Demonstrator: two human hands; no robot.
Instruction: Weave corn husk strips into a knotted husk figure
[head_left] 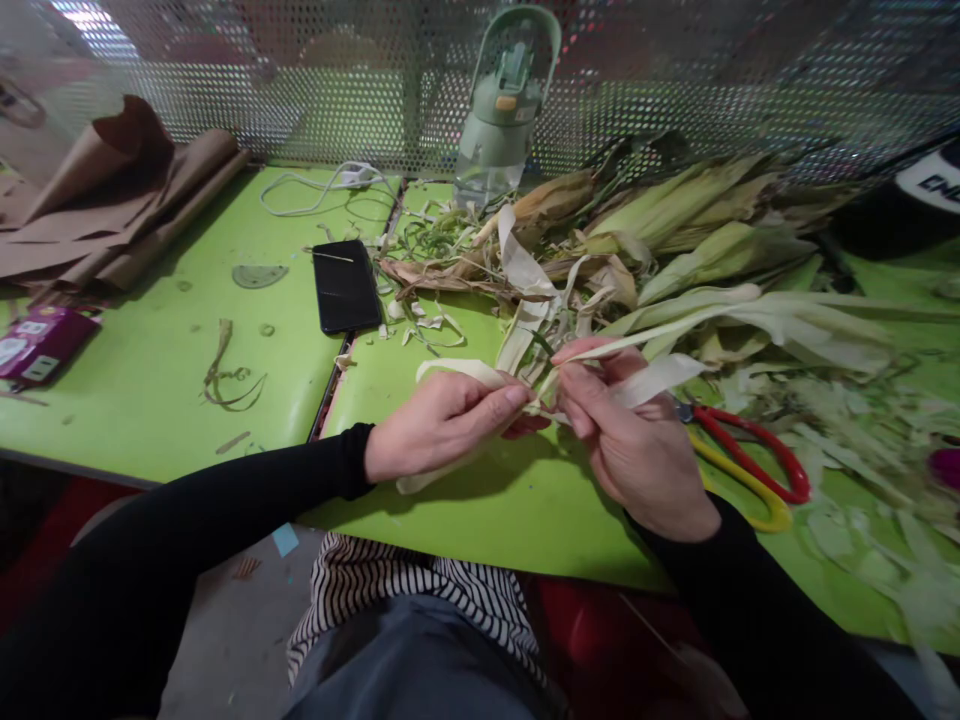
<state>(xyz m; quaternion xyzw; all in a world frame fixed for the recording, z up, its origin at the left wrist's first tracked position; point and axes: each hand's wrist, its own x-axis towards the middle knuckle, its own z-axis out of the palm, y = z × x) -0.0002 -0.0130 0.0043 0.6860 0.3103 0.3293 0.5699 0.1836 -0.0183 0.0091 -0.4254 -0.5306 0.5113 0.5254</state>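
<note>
Pale strips of corn husk (pixel 664 380) run between my two hands above the green table (pixel 487 530). My left hand (pixel 450 415) is closed, its thumb and fingers pinching the husk near the middle. Close beside it, my right hand (pixel 630 430) pinches husk strips too, with long ends sticking out past its fingers to the right. The fingertips nearly meet, and the small part between them is partly hidden. Red-and-yellow-handled scissors (pixel 750 465) lie just right of my right hand.
A heap of corn husks (pixel 697 220) spreads over the back right, with shredded scraps (pixel 870 520) at the right. A phone (pixel 345 287), white cable (pixel 322 190) and green bottle (pixel 499 130) stand or lie behind. Brown paper (pixel 112 220) and a purple pack (pixel 45 345) are at left.
</note>
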